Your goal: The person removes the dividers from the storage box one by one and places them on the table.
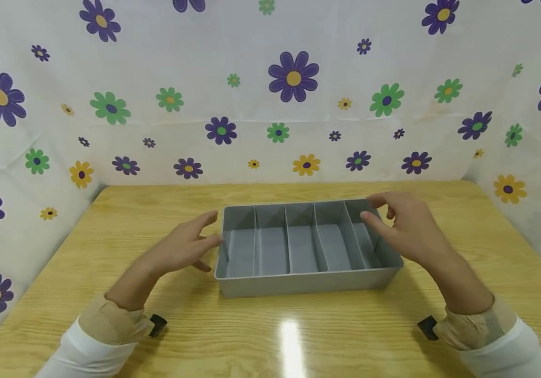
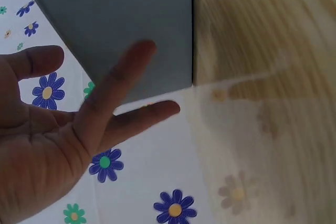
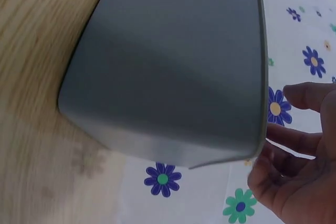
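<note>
Flower-printed white cloth (image 1: 251, 100) hangs behind and on both sides of a pale wooden table (image 1: 214, 336). Near the middle of the table sits a grey plastic tray (image 1: 305, 283), long side towards the person, its thin dividers (image 1: 255, 241) making five compartments in a row. One bare hand is at each end. If the tray were lifted or slid from here, an uneven hold seems the main risk: one end could rise or swing first, because the two hands stand differently. Fingers catching a divider instead of the outer wall might also bend it. The left hand (image 1: 180, 247) is released, its fingers spread well apart just beside the left end wall. The right hand (image 1: 409, 226) is loosely bent, thumb and fingertips parted, reaching over the right end of the tray near its far corner. Neither hand grasps anything; whether any fingertip touches the rim cannot be told.
</note>
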A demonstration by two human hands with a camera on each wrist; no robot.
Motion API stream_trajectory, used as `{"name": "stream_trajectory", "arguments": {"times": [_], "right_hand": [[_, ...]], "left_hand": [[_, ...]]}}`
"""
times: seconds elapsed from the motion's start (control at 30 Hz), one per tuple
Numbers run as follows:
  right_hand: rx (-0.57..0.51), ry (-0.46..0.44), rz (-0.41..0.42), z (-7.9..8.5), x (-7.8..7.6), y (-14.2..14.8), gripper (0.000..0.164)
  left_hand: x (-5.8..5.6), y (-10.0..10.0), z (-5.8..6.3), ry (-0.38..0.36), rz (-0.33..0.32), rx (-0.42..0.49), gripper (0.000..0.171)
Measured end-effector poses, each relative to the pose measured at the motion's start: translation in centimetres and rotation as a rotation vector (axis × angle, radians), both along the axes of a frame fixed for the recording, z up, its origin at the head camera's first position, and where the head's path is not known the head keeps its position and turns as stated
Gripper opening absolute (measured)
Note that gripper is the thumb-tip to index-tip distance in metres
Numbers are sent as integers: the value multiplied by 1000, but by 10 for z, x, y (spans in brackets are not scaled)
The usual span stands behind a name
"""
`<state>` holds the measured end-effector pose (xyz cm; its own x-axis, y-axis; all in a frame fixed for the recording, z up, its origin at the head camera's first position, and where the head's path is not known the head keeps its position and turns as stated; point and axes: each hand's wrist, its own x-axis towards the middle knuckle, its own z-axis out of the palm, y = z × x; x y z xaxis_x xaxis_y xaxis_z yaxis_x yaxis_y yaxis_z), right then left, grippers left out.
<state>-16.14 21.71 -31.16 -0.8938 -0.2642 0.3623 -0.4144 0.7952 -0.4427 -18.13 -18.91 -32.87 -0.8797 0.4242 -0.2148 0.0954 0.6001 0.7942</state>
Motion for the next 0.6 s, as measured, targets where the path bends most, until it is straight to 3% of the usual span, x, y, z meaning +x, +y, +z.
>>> {"name": "stream_trajectory", "arguments": {"times": [0.1,0.2,0.6], "right_hand": [[5,-107,14,-2,3,-6,37],[40,-210,34,-3,4,-12,42],[112,-379,86,-13,2,-22,58]], "left_hand": [[1,4,-3,-121,-14,154,62],[-1,4,-5,-182,-29,241,59],[-7,2,-8,-236,-49,324,66]]}}
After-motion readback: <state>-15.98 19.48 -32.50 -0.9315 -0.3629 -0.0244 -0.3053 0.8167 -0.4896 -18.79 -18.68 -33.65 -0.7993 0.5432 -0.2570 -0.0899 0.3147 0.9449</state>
